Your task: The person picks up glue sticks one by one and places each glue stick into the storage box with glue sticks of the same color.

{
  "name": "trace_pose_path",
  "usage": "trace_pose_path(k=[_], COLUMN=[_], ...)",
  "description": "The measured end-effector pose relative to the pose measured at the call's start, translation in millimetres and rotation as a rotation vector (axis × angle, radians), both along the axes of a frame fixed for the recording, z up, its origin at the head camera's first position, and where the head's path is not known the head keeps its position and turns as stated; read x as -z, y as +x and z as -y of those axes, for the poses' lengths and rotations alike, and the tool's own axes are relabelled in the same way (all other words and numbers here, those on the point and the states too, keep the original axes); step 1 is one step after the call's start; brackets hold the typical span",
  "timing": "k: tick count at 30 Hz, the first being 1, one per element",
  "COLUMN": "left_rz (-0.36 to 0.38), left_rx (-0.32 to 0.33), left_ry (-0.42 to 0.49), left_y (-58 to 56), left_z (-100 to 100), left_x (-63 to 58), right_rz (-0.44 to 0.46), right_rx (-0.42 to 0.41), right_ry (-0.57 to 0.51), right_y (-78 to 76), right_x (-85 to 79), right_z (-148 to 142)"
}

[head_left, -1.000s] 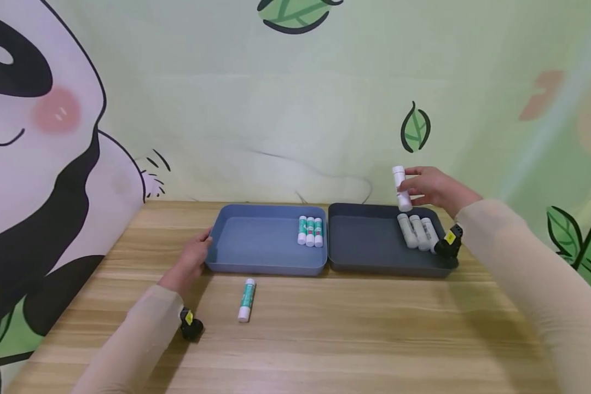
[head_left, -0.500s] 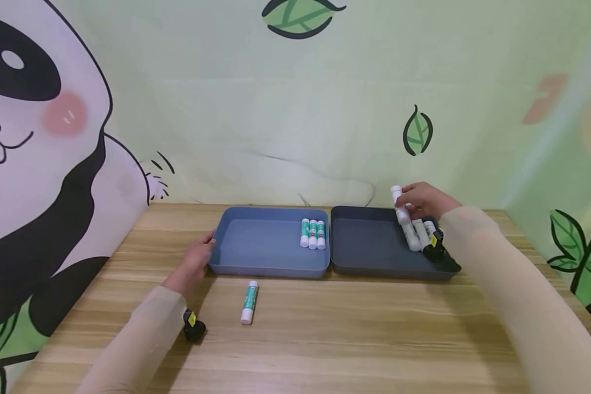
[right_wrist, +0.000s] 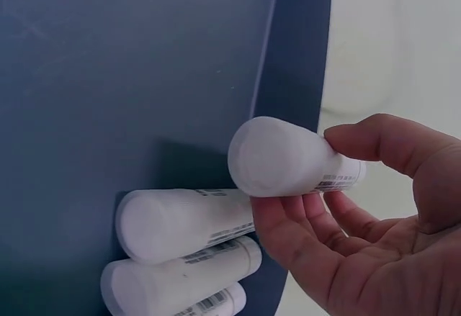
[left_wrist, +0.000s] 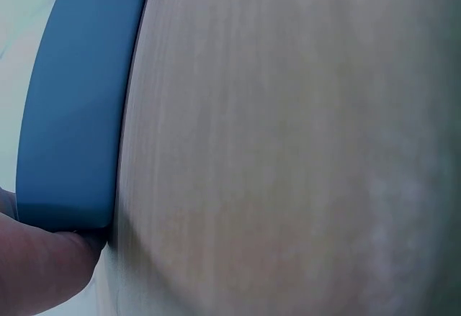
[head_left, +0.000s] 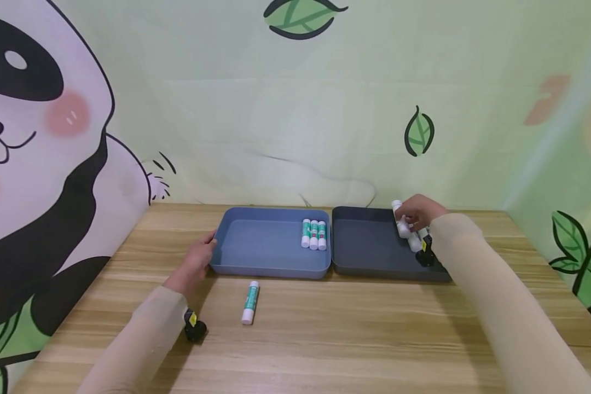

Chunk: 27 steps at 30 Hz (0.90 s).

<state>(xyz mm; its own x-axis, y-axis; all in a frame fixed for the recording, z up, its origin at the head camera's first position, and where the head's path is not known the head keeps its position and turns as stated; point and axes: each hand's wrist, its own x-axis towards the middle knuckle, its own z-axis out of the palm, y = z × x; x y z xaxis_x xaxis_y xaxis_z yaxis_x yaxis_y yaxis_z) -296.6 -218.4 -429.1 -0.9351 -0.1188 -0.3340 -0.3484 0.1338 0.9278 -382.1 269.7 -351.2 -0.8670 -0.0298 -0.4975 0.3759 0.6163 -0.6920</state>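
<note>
My left hand [head_left: 196,261] grips the left end of the blue tray [head_left: 256,243]; its thumb [left_wrist: 47,265] presses against the tray's end in the left wrist view. My right hand [head_left: 420,212] pinches a white glue stick [right_wrist: 274,159] between thumb and fingers, tilted over the back of the dark grey tray [head_left: 361,241]. Several similar white glue sticks [right_wrist: 180,224] lie side by side beneath it, partly hidden by the hand in the head view. Three green-labelled glue sticks [head_left: 314,235] rest at the blue tray's right end.
One green-labelled glue stick [head_left: 250,302] lies on the wooden table [head_left: 345,334], in front of the blue tray. Both trays sit side by side near the table's back edge. A printed backdrop [head_left: 276,109] with a panda and leaves stands behind.
My right hand has lowered the white glue stick from above the dark tray's back edge into the tray area, beside the others. The left hand stays at the blue tray.
</note>
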Motion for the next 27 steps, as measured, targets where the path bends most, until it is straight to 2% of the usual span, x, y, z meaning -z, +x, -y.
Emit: trace_pose_path(k=[8,23,27], left_rz=[-0.006,0.008,0.008], left_rx=[-0.005,0.015,0.017], left_ry=[0.004,-0.005,-0.007], left_y=[-0.1,3.2,3.2], left_z=[-0.7,-0.3,-0.8], left_x=[0.5,-3.5,-2.9], right_rz=[-0.005,0.052,0.035], right_rx=[-0.01,-0.031,-0.041], right_ry=[0.027,0.056,0.082], right_y=[5.3,3.8,5.4], right_x=[3.3,5.0,5.2], right_z=[0.3,1.5,2.8])
